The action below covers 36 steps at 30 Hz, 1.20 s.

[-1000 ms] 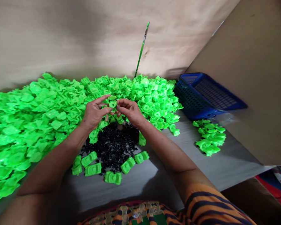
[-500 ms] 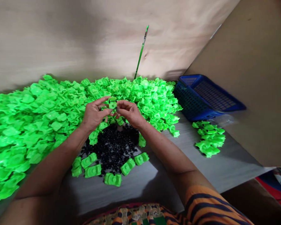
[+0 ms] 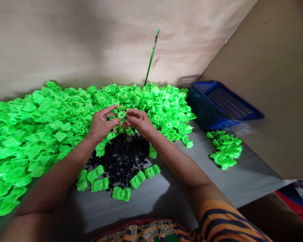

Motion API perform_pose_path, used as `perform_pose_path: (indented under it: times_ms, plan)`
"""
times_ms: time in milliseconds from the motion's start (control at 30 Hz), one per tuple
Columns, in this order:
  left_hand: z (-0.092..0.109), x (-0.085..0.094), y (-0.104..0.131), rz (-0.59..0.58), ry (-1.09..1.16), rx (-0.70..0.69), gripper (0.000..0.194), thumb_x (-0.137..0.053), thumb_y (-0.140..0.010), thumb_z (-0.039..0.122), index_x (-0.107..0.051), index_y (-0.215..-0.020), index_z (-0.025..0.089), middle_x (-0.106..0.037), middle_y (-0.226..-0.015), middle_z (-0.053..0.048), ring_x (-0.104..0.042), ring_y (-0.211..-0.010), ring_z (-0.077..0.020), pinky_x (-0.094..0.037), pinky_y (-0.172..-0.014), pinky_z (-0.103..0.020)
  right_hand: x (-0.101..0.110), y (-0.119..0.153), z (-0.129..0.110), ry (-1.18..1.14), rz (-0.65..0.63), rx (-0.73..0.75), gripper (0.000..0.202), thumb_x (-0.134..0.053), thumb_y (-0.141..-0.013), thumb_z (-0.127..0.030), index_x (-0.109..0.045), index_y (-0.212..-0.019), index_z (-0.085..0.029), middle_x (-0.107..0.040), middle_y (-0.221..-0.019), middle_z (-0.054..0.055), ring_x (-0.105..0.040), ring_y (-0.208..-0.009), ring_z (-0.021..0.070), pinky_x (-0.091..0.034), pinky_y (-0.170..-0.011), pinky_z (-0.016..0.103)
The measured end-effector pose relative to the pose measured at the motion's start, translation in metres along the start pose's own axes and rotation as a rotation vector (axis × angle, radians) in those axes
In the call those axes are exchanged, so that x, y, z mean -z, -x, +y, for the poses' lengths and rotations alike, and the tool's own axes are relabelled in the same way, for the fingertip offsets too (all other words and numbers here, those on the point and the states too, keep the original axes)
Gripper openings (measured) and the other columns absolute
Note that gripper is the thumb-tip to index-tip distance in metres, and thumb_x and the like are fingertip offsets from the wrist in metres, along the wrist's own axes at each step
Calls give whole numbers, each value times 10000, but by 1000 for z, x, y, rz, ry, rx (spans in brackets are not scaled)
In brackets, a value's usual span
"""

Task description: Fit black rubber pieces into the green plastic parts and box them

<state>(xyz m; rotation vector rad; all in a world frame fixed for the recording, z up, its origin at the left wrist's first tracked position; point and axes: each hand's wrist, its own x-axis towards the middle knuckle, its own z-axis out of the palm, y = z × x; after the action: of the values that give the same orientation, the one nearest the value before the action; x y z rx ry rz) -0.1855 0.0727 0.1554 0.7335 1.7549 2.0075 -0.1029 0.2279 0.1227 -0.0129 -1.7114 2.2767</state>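
Observation:
A small bright green toy car body [image 3: 121, 114] is held upright between my two hands, its underside facing me. One black wheel axle [image 3: 121, 110] crosses its upper part. My left hand [image 3: 102, 122] pinches the left side between thumb and fingers. Thumb and fingers of my right hand [image 3: 140, 122] close on the lower right side, where any second axle is mostly hidden. Below the hands lies a pile of black wheel axles [image 3: 125, 158]. Around that pile rest several green car bodies, including one [image 3: 121, 194] nearest me.
A large heap of green car bodies [image 3: 53, 124] spreads along the back and left. At the right stands a blue plastic basket [image 3: 204, 107]. In front of it sits a small group of green cars [image 3: 225, 151]. A thin green stick [image 3: 151, 58] leans on the wall.
Both hands and the car body sit very slightly lower in the picture. The grip looks nearly the same, and the piles have not changed.

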Motion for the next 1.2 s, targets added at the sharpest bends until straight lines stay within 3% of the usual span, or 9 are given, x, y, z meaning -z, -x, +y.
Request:
perform_pose_path:
  times_ms: [200, 400, 533, 800, 1000, 1200]
  plan:
    - [2, -3, -1, 53, 39, 30, 614, -862, -540, 235, -797, -1136, 106, -757, -786, -24, -694, -531, -163, -386, -347, -193, 1, -1, -4, 81, 24, 45, 423, -883, -738, -463, -636, -976, -215, -704, -827, -25, -682, -680, 133, -545, -609, 256]
    - [0, -4, -2, 120, 56, 40, 652, -851, -507, 242, -786, -1139, 94, -725, -745, -10, -696, -526, -172, -380, -330, -192, 1, 2, -8, 532, 132, 303, 221, -778, -805, -343, -603, -853, -216, -638, -841, -10, -589, -745, 120, -486, -673, 262]
    - [-4, -4, -2, 107, 21, 13, 641, -860, -540, 250, -792, -1163, 116, -757, -811, -29, -692, -547, -151, -409, -363, -185, -5, 5, -5, 682, 194, 361, 174, -677, -857, -315, -574, -758, -216, -589, -763, -8, -529, -710, 127, -449, -649, 265]
    - [-3, -5, -1, 128, 43, 17, 640, -863, -520, 237, -800, -1143, 105, -754, -791, -16, -688, -531, -153, -405, -354, -189, -6, 3, 1, 583, 165, 359, 144, -639, -841, -302, -568, -748, -217, -578, -764, -10, -528, -727, 135, -443, -696, 286]
    - [-1, -5, -2, 124, 52, 32, 622, -848, -504, 226, -800, -1111, 100, -727, -725, 6, -681, -509, -155, -403, -342, -191, -4, -1, 5, 393, 133, 313, 208, -729, -796, -361, -609, -726, -206, -597, -776, -8, -545, -735, 129, -450, -711, 290]
    - [-4, -6, -1, 134, 44, 41, 625, -837, -519, 223, -796, -1131, 104, -726, -703, 6, -686, -514, -162, -404, -349, -194, -2, -3, 7, 204, 84, 140, 345, -875, -724, -459, -647, -731, -200, -655, -813, 4, -561, -696, 125, -502, -656, 284]
